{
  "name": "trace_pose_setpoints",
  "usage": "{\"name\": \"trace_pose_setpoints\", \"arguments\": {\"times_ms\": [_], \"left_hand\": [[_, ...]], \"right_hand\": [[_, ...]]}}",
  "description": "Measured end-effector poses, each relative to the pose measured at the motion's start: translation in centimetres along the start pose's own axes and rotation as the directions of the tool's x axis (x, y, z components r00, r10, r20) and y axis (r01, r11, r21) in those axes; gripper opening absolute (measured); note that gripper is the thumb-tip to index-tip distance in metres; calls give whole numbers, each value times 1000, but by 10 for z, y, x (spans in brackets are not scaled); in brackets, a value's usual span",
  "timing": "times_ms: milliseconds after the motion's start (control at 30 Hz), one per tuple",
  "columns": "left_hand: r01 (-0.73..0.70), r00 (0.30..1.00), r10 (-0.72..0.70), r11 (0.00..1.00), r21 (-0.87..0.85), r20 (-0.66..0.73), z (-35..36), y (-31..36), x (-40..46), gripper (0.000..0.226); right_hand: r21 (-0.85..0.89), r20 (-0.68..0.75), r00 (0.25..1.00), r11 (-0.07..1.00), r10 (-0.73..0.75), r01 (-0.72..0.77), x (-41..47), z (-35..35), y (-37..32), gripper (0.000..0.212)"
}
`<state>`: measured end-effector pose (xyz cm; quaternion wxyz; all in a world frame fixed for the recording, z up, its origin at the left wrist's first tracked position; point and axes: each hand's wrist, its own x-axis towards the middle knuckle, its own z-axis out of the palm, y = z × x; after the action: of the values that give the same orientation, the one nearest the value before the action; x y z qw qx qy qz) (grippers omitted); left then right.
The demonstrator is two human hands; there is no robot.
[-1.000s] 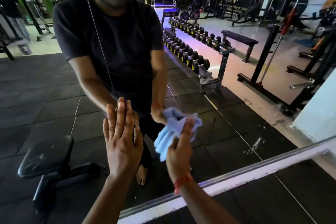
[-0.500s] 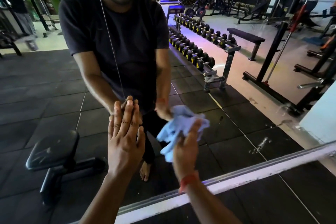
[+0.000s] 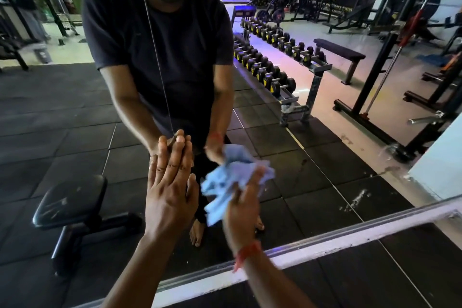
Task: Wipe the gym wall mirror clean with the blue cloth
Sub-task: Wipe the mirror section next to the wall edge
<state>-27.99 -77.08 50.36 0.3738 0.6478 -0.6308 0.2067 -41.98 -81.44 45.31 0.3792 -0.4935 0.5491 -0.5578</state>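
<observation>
The wall mirror (image 3: 325,157) fills most of the view and reflects the gym and my own body. My left hand (image 3: 170,182) lies flat against the glass with its fingers straight and together. Just to its right, my right hand (image 3: 243,205) holds the crumpled blue cloth (image 3: 232,180) bunched against the mirror's lower part. A red thread circles my right wrist. White smears mark the glass at the lower right (image 3: 357,199).
The mirror's white bottom frame (image 3: 325,245) runs diagonally above black rubber floor tiles (image 3: 400,270). A thin vertical seam (image 3: 157,57) splits the mirror panels. Reflected in the glass are a dumbbell rack (image 3: 270,67), a black bench (image 3: 72,205) and a weight stand (image 3: 375,82).
My right hand with the cloth has shifted slightly right and down on the glass. The left hand stays pressed flat in place.
</observation>
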Motion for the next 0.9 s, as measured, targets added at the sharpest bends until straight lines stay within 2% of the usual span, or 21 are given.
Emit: {"name": "trace_pose_setpoints", "arguments": {"times_ms": [33, 133, 167, 200, 267, 333, 433, 500, 533, 600, 700, 800, 900], "left_hand": [[7, 1000, -7, 1000, -1, 3, -1, 1, 1, 72], [18, 999, -18, 1000, 0, 39, -4, 3, 2, 74], [21, 999, -21, 1000, -3, 44, -4, 4, 1, 74], [25, 999, -24, 1000, -9, 41, -4, 4, 1, 74], [15, 999, -14, 1000, -19, 40, -4, 3, 0, 72], [-23, 998, 24, 999, -25, 56, -5, -1, -1, 69], [-32, 997, 33, 999, -15, 76, -6, -6, -2, 69], [-16, 996, 17, 1000, -11, 90, -8, -5, -1, 72], [-10, 995, 11, 1000, -11, 98, -9, -4, -1, 74], [-9, 993, 10, 1000, -14, 115, -10, -3, -2, 75], [3, 992, 3, 999, -43, 129, -12, -2, -2, 76], [36, 994, -24, 993, -113, 107, -11, 1, -6, 73], [83, 996, -89, 959, -272, -9, -10, 13, -16, 54]], "right_hand": [[17, -105, 994, 1000, 5, -4, 26, -16, 2, 58], [182, -350, 914, 972, 203, -146, 80, -35, 4, 42], [214, -385, 899, 968, 206, -130, 81, -30, 6, 48], [192, -350, 924, 977, 155, -91, 68, -17, 7, 55], [48, -160, 987, 999, 16, -9, 16, 18, 5, 68], [-53, 28, 1000, 998, -13, 15, -32, 42, 13, 70], [-132, 78, 990, 983, -120, 129, -34, 37, 25, 69], [-170, -18, 990, 977, -138, 133, 1, 15, 33, 66], [-166, -99, 992, 984, -79, 62, 21, 4, 33, 66], [-36, -199, 978, 996, 67, -76, 48, -15, 33, 56], [55, -202, 971, 992, 126, -117, 43, -10, 25, 54], [15, -55, 978, 979, 203, -202, 7, -7, 19, 51], [24, 180, 907, 920, 381, -391, -15, -24, 31, 24]]}}
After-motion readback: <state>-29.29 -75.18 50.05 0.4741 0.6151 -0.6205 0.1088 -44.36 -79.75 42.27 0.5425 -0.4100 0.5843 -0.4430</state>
